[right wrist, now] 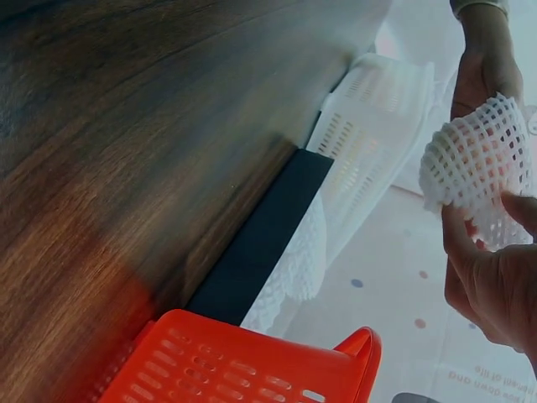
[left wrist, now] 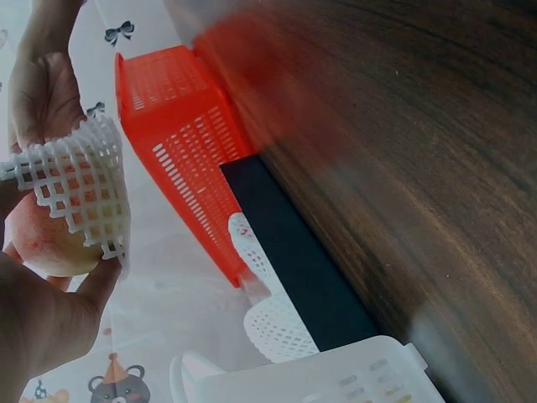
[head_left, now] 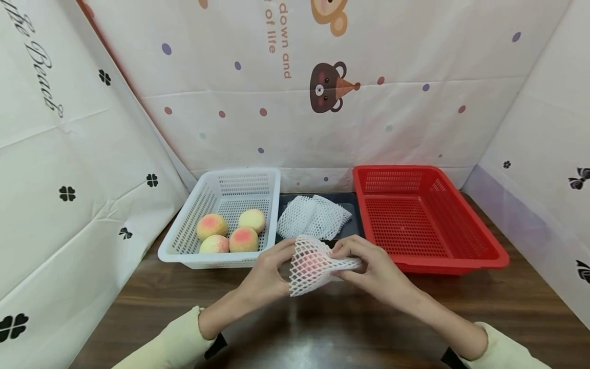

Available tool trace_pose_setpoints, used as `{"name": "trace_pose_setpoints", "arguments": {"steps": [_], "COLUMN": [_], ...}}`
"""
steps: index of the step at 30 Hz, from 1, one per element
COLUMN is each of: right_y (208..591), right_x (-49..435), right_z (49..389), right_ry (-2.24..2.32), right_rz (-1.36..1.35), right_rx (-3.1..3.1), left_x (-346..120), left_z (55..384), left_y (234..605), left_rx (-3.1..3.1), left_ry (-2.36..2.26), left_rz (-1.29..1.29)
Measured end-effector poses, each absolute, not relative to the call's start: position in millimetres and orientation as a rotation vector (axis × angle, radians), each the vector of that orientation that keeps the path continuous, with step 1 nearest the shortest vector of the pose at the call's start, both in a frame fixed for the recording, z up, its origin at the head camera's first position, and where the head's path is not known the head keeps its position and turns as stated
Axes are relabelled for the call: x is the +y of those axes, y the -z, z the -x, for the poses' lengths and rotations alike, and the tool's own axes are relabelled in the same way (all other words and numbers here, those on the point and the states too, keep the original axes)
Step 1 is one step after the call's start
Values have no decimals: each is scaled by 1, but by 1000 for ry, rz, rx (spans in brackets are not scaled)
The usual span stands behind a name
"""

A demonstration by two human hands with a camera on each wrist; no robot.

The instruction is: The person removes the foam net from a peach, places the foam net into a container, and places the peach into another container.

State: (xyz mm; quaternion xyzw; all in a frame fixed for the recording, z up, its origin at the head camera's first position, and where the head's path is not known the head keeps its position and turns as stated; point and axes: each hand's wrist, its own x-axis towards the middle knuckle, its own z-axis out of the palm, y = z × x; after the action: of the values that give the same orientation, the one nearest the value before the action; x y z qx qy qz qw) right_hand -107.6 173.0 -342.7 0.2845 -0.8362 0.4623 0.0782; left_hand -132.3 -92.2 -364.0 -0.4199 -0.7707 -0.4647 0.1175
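Observation:
Above the front of the table, a peach [left wrist: 49, 239] sits partly inside a white foam net sleeve [head_left: 308, 271], its pink skin showing through the mesh. My left hand [head_left: 267, 277] holds the peach from the left, fingers around its bare end. On the other side, my right hand [head_left: 375, 269] pinches the gathered, narrow end of the sleeve between thumb and fingers. In the left wrist view the sleeve covers only the peach's upper part. The left palm is mostly hidden in the head view.
A white basket [head_left: 275, 205] at left holds several peaches [head_left: 244, 239]. Foam net sleeves [head_left: 318, 216] lie in a dark tray [head_left: 354, 225] at the middle back. On the right stands a red basket [head_left: 479, 241]. Printed cloth walls [head_left: 392, 133] enclose the wooden table [head_left: 507, 318].

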Motion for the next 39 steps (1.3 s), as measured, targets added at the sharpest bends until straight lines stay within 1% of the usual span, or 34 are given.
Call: {"name": "trace_pose_setpoints", "arguments": {"steps": [9,21,30,39], "right_y": [342,341,336,331], "right_x": [177,185,197,200], "right_z": [107,109,112,117], "right_ry": [-1460,-1293,-1186,-1071], "right_rz": [-788,-723,-580,-571], "right_rx": [-2476,-2483,-2544,-2527], "left_x": [-95,-107,-117,-127], "left_z": [130,129,132,133], "left_y": [361,355,351,345], "left_rx": [-2253,-2194,-2212,-2213], "left_ry": [1365,1396,1466,1456], "left_rz": [1189,1178,1109,1078]}}
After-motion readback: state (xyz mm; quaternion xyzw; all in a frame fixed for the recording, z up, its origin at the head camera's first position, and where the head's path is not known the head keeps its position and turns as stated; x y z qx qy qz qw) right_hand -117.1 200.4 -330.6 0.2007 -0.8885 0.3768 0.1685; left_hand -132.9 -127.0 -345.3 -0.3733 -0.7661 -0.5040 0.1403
